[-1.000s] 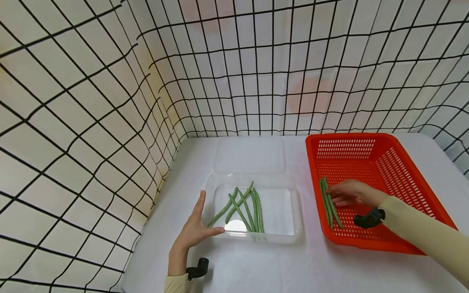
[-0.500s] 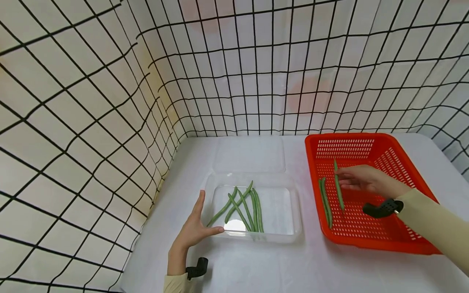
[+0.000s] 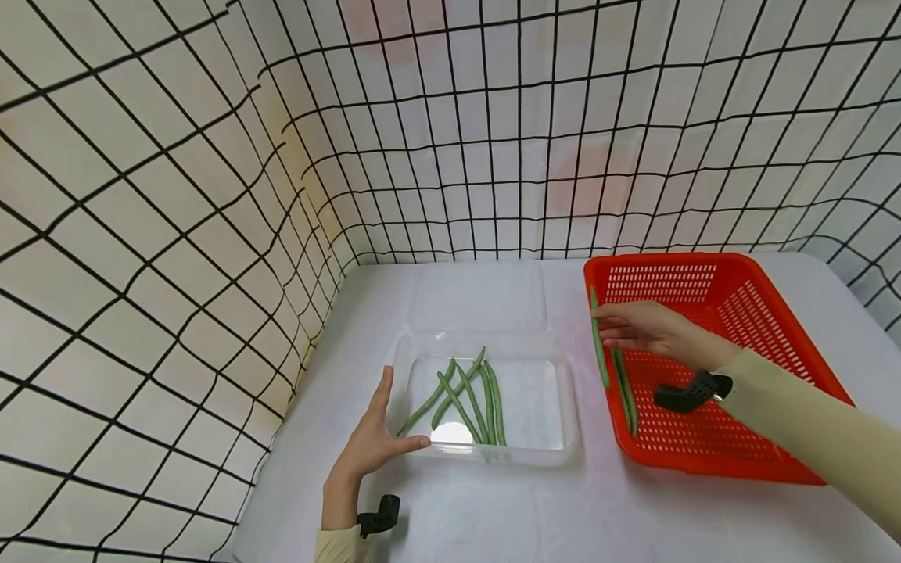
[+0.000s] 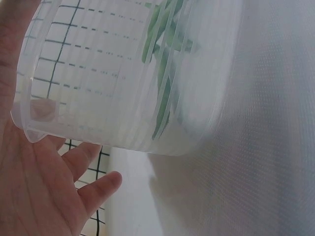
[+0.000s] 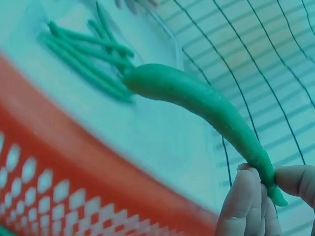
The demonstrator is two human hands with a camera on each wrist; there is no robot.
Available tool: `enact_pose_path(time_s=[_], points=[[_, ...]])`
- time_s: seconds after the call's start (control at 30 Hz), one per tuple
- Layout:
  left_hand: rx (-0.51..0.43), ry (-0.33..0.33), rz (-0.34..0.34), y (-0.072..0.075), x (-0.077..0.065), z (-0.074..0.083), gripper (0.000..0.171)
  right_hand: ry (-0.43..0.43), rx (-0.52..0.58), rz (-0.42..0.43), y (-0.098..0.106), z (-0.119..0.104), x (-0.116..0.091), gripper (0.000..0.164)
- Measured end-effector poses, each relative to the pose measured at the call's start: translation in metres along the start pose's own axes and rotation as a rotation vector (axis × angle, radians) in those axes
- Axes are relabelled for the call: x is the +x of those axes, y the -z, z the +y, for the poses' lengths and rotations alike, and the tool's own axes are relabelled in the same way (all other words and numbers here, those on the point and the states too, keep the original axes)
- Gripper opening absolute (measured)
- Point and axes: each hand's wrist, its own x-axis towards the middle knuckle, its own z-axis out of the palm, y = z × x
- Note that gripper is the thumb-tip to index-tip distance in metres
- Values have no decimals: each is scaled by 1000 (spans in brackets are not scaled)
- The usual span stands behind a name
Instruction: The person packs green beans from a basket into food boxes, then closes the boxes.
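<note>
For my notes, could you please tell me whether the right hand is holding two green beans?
No, the right hand pinches just one green bean.

I have a red rectangular plastic basket [image 3: 774, 336] at three o'clock from a clear rectangular plastic box [image 3: 568, 399], long green beans [image 3: 498, 403] lying in both.

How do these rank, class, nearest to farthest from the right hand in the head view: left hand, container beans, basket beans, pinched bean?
1. Pinched bean: held in the right hand.
2. Basket beans: lower in view, in the red basket.
3. Container beans: left, in the clear container.
4. Left hand: farthest left, at the container's edge.
</note>
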Motion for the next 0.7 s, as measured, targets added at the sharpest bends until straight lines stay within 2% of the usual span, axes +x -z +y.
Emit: enact_pose_path(time_s=[0.1, 0.33, 0.53, 0.7], points=[[-5, -12, 4, 0, 0, -1, 127, -17, 1, 4, -19, -3, 7, 22], [-3, -6, -1, 0, 1, -1, 128, -32, -50, -29, -60, 2, 22, 44], [-11, -7, 1, 0, 0, -2, 128, -52, -59, -53, -89, 13, 29, 39], [-5, -21, 7, -1, 1, -2, 127, -64, -78, -72, -102, 21, 30, 34]])
